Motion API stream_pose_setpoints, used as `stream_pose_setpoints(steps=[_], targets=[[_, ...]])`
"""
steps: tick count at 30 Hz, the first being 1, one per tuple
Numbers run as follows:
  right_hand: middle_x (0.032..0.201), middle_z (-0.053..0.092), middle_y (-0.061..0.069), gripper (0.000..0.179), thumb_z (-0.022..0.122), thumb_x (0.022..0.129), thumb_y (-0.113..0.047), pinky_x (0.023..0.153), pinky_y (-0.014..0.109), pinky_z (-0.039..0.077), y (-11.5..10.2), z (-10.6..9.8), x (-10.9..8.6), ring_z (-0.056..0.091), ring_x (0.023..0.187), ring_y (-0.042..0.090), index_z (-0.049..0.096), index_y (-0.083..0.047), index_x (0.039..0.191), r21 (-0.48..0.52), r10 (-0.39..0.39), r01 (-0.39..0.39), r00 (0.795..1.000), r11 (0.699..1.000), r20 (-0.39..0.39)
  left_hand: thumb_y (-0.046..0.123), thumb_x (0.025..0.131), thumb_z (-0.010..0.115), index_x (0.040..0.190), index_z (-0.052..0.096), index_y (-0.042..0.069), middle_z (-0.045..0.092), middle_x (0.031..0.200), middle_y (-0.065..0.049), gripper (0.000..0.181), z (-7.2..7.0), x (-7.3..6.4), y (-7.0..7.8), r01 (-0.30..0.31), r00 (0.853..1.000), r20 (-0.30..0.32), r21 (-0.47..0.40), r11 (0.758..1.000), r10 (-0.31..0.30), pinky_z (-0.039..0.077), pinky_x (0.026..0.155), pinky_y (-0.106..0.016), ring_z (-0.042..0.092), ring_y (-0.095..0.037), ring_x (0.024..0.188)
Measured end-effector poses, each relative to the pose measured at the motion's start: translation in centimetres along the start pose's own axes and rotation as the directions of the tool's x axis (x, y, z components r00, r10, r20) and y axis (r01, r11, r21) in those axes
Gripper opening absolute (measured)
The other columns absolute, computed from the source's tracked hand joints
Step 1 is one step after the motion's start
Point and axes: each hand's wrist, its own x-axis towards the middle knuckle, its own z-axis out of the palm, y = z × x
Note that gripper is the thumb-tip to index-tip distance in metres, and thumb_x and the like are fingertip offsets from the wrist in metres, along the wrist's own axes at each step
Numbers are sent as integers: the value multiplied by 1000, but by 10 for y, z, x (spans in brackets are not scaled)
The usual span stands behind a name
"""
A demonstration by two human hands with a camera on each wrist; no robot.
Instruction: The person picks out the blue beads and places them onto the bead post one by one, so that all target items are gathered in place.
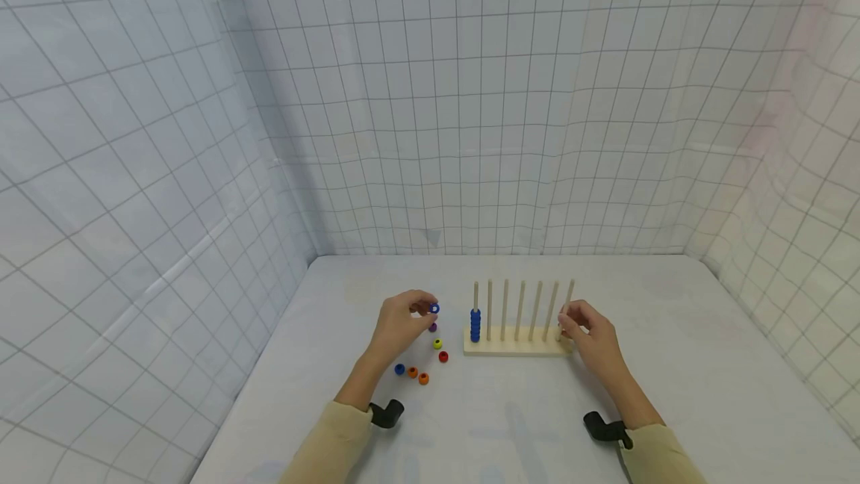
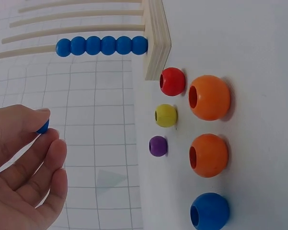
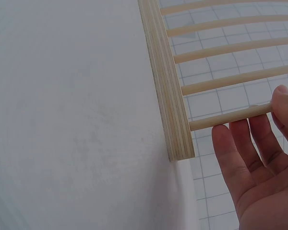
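Note:
My left hand (image 1: pixel 395 326) pinches a small blue bead (image 2: pixel 43 127) between thumb and fingertips, in the air left of a wooden peg rack. The rack's pale base (image 1: pixel 513 349) stands on the table with a row of upright pegs. Several blue beads (image 1: pixel 475 326) are stacked on its leftmost peg, and the other pegs are bare. At the rack's right end, my right hand (image 1: pixel 595 338) holds the rightmost peg (image 3: pixel 230 117) between thumb and fingers. Most of the held bead is hidden by fingers in the left wrist view.
Loose beads lie on the white table left of the rack: a purple (image 2: pixel 158 146), a yellow (image 2: pixel 166 115), a red (image 2: pixel 174 81), two orange (image 2: pixel 212 97) and a blue one (image 2: pixel 212 212). Grid-patterned white sheets (image 1: pixel 463 133) surround the table.

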Motion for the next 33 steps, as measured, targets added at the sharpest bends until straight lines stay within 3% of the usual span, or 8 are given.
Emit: stream_pose_setpoints(steps=[6, 13, 17, 21, 33], targets=[[91, 67, 7, 15, 66, 100, -17, 72, 33, 59, 0, 0, 0, 67, 85, 24, 64, -2, 102, 15, 0, 0, 1000, 1000, -2, 8, 85, 80, 108, 74, 12, 70, 93, 0, 23, 0, 0, 7, 5, 1000, -2, -26, 1000, -6, 56, 86, -46, 62, -15, 86], [92, 68, 16, 12, 65, 99, -11, 74, 36, 60, -41, -6, -3, 67, 87, 31, 63, 0, 100, 0, 21, -21, 1000, 1000, 14, 11, 86, 81, 110, 73, 15, 71, 96, 2, 25, 1, 2, 12, -13, 1000, -10, -19, 1000, 13, 55, 88, -39, 63, -10, 88], [91, 68, 16, 12, 66, 99, -10, 73, 36, 60, -41, -6, -3, 68, 86, 31, 63, 1, 98, 18, 26, -26, 1000, 999, 9, 11, 87, 80, 109, 73, 15, 70, 95, 6, 24, 1, 4, 17, -21, 1000, -17, -30, 999, 21, 55, 88, -40, 63, -10, 89], [90, 68, 15, 15, 66, 99, -14, 73, 35, 60, -41, -6, -3, 68, 86, 30, 63, 1, 98, 19, 24, -25, 1000, 1000, 8, 12, 87, 80, 108, 73, 18, 68, 95, 11, 23, 0, 5, 21, -17, 999, -28, -18, 1000, 17, 54, 86, -33, 62, -7, 89], [91, 68, 16, 17, 66, 99, -15, 73, 38, 60, -42, -6, -3, 67, 86, 33, 63, 2, 99, 13, 31, -31, 1000, 999, 4, 12, 88, 79, 108, 73, 19, 68, 96, 10, 22, 2, 7, 34, -65, 995, -76, -23, 998, 63, 54, 85, -30, 61, -6, 90]])
